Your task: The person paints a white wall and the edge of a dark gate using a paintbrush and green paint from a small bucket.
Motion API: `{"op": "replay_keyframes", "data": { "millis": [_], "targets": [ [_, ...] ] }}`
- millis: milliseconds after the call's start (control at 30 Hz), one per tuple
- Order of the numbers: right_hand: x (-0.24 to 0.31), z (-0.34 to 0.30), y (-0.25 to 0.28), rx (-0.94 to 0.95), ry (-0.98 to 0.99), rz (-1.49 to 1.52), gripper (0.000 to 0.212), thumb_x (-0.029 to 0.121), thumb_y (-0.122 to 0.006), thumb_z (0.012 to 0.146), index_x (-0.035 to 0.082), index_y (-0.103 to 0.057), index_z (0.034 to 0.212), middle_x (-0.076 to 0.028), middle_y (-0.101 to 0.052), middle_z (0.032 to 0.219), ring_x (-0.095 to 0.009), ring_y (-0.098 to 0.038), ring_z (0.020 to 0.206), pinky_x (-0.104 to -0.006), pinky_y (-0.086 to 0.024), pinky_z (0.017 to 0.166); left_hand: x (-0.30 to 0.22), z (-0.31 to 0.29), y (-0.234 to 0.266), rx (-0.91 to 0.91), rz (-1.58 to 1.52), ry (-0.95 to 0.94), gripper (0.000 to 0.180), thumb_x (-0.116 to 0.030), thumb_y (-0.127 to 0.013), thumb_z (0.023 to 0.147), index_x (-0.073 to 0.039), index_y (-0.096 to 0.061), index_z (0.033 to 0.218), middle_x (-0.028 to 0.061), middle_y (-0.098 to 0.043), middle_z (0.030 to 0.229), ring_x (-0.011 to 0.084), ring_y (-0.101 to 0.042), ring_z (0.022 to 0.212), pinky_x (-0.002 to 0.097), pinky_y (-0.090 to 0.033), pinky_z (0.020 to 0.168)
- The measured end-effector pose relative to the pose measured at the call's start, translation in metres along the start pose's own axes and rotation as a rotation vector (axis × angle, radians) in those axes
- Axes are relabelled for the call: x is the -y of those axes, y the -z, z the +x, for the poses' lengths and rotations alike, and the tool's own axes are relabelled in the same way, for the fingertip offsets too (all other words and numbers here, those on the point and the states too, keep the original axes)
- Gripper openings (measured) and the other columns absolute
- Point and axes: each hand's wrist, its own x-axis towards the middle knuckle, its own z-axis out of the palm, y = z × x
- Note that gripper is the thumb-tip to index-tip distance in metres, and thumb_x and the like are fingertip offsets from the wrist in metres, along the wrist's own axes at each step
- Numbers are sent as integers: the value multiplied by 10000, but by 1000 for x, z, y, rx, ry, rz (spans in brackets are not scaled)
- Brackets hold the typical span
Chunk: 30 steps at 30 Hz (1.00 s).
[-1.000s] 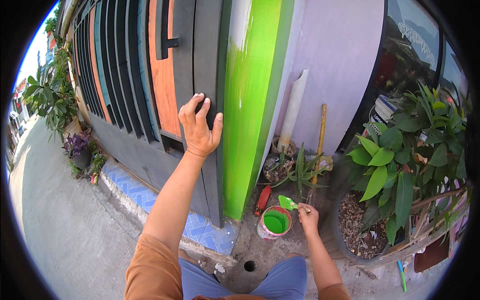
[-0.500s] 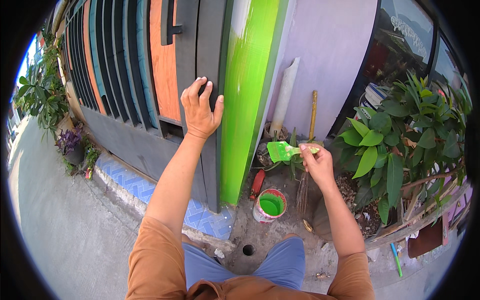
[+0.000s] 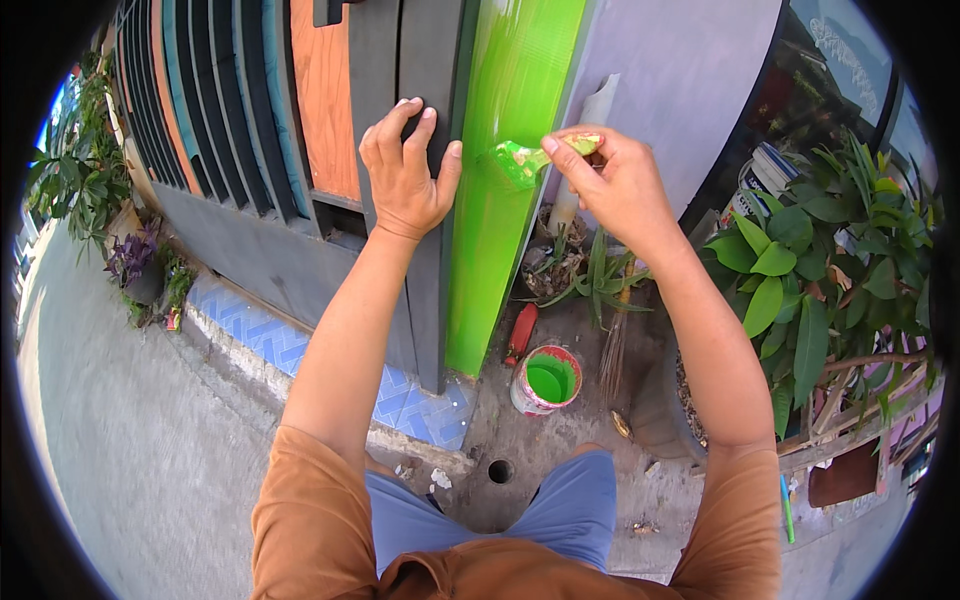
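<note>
A paintbrush [image 3: 525,164] with green-coated bristles is pinched by its handle in my right hand [image 3: 620,185]. Its bristles are at the bright green pillar face [image 3: 488,235], seemingly against the wet paint. My left hand [image 3: 405,180] rests on the dark grey gate post [image 3: 425,290] just left of the pillar, fingers apart and holding nothing. On the ground below the brush stands a paint can [image 3: 545,382] with green paint inside and a red-smeared rim.
Beside the can lie a red object [image 3: 521,333] and a stick broom [image 3: 612,355]. Potted aloe [image 3: 600,285] and a pale pipe [image 3: 590,130] stand against the lilac wall [image 3: 665,70]. A leafy shrub [image 3: 800,250] crowds the right. Blue tiles [image 3: 415,405] edge the gate; a round hole [image 3: 500,471] opens near my feet.
My right hand has carried the brush up and left, from above the can to the green pillar. My left hand stays on the gate post; the view has shifted slightly.
</note>
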Motion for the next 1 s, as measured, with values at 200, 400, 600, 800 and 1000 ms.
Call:
{"op": "replay_keyframes", "data": {
  "millis": [200,400,600,800,1000],
  "targets": [
    [71,120,51,-28,293,-406,435,411,-685,954,-17,-713,882,-86,-660,664,-167,-639,554,-345,-515,582,7,1,4,41,-21,-5,483,-200,-711,923,-48,-540,1349,164,-507,1426,355,-460,1295,467,-322,1077],
    [158,208,112,-179,452,-330,345,269,-696,961,-15,-678,765,-78,-643,622,-162,-622,488,-331,-509,481,2,-1,1,21,-43,7,488,-194,-707,919,-45,-543,1353,169,-511,1429,362,-462,1304,470,-325,1074],
    [131,185,107,-23,235,-293,418,326,-687,967,-38,-690,763,-101,-671,662,-164,-644,523,-331,-541,490,4,-1,3,37,-40,-4,491,-190,-711,909,-43,-542,1345,169,-517,1417,355,-474,1294,477,-340,1052],
    [61,91,29,203,-41,-239,405,368,-676,973,-14,-687,840,-95,-664,644,-162,-648,522,-326,-517,536,2,3,6,21,-45,1,487,-173,-709,906,-41,-539,1343,181,-527,1404,362,-496,1288,482,-345,1045],
    [66,132,44,199,73,-362,413,384,-681,970,-8,-691,842,-92,-667,647,-162,-669,542,-338,-523,545,-2,3,2,17,-59,5,490,-167,-706,907,-42,-535,1348,179,-528,1403,353,-500,1304,488,-344,1043]
  ]
}}
